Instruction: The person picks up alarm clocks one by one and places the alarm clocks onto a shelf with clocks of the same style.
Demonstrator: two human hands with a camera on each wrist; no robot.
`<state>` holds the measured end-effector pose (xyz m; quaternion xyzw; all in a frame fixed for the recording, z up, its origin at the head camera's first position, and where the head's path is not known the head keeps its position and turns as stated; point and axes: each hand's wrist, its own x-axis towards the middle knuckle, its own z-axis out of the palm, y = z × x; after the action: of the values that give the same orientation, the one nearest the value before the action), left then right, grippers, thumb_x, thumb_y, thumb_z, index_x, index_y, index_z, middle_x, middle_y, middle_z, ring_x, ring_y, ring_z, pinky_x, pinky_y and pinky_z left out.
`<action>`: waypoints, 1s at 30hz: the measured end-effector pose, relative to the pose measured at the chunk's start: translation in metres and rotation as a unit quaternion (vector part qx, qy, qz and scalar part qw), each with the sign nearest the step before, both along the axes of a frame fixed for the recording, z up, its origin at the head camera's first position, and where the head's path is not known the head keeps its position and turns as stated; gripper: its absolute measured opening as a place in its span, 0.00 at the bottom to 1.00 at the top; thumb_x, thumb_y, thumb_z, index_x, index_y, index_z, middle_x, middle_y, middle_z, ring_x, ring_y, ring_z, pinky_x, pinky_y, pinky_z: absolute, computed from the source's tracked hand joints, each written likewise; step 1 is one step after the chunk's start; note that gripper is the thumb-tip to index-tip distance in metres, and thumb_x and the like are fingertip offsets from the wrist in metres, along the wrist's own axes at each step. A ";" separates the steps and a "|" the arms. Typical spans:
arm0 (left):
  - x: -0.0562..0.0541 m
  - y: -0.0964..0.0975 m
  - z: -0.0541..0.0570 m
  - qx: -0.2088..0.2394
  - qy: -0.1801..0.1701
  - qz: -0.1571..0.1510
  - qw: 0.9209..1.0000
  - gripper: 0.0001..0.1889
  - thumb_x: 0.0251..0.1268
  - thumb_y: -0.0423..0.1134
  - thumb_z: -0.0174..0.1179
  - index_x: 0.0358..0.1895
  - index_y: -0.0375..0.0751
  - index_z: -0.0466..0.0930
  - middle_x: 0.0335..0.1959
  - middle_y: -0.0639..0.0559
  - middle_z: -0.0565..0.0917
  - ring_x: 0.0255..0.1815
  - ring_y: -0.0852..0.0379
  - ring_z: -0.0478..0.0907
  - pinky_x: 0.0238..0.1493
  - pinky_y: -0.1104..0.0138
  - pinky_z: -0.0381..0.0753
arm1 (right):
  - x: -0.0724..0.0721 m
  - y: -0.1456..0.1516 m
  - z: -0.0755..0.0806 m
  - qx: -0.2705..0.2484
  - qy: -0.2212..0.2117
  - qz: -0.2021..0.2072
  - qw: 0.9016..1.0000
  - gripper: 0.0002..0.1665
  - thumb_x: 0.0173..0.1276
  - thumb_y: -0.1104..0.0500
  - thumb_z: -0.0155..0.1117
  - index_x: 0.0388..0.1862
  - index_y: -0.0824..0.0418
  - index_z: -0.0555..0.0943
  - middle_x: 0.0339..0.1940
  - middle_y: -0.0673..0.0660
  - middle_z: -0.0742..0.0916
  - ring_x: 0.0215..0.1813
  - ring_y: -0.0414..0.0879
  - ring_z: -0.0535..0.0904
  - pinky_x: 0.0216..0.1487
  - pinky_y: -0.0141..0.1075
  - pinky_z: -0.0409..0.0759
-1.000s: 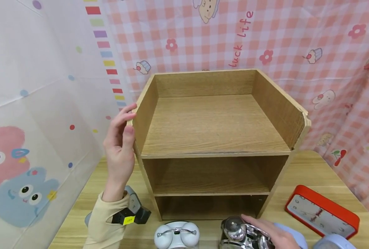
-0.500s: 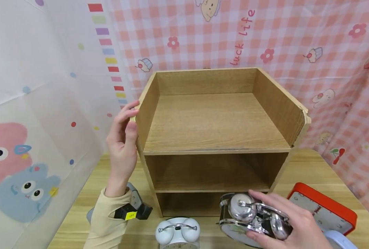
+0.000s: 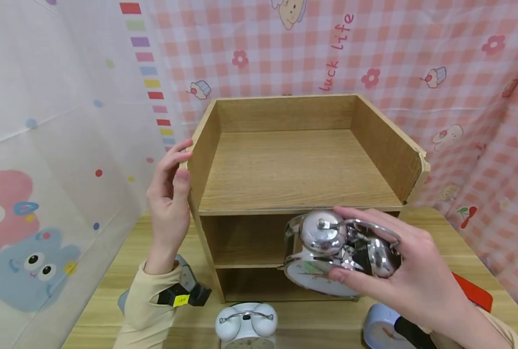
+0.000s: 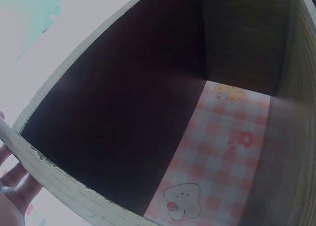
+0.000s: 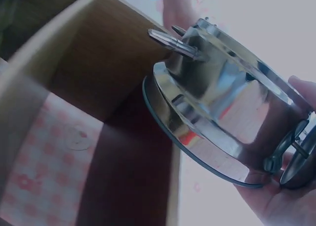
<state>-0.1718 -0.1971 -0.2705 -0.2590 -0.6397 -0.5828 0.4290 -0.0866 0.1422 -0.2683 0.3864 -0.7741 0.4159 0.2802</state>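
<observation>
My right hand (image 3: 425,271) grips a silver twin-bell alarm clock (image 3: 322,232) by its top, thumb at the front and fingers behind the bells. The clock is tilted and overlaps the lower compartments of a wooden shelf unit (image 3: 281,165) in the head view. In the right wrist view, its shiny casing and metal feet (image 5: 173,44) show beside the shelf. My left hand (image 3: 169,208) holds the front edge of the unit's left side panel, thumb in front; the left wrist view shows its fingers (image 4: 29,189) partly hidden behind that panel.
A white twin-bell alarm clock (image 3: 247,325) stands in front of the shelf. At right are a light-blue clock (image 3: 377,322) and a red clock (image 3: 473,291), partly hidden by my right arm. A grey object (image 3: 186,274) lies behind my left wrist. Patterned cloth (image 3: 285,58) hangs behind.
My right hand has lifted the silver alarm clock from low at the front up and leftward, before the shelf compartments. My left hand stays at the side panel.
</observation>
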 end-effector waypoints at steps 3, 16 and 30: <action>-0.001 0.001 0.001 -0.001 0.002 0.000 1.000 0.23 0.80 0.54 0.56 0.61 0.38 0.81 0.68 0.59 0.82 0.57 0.61 0.80 0.42 0.72 0.65 | -0.010 -0.003 0.012 -0.004 0.008 0.002 1.000 0.48 0.41 0.65 0.91 0.66 0.58 0.83 0.61 0.52 0.90 0.55 0.35 0.87 0.54 0.19 0.81; -0.001 0.000 0.002 0.014 0.010 -0.005 1.000 0.22 0.80 0.54 0.58 0.60 0.40 0.82 0.67 0.59 0.83 0.73 0.55 0.76 0.49 0.71 0.67 | -0.048 -0.038 0.077 0.029 -0.070 -0.019 0.997 0.38 0.59 0.50 0.84 0.67 0.34 0.80 0.58 0.39 0.88 0.54 0.34 0.87 0.52 0.27 0.87; 0.000 0.003 0.001 0.016 0.005 -0.011 1.000 0.24 0.80 0.54 0.58 0.60 0.36 0.81 0.67 0.59 0.82 0.72 0.56 0.76 0.49 0.72 0.68 | -0.081 -0.086 0.135 0.124 -0.102 -0.002 0.987 0.34 0.65 0.53 0.79 0.69 0.55 0.81 0.53 0.56 0.91 0.47 0.43 0.89 0.46 0.30 0.85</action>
<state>-0.1723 -0.1941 -0.2695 -0.2620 -0.6252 -0.5964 0.4299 -0.1679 0.0567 -0.1334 0.3722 -0.8449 0.3535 0.1507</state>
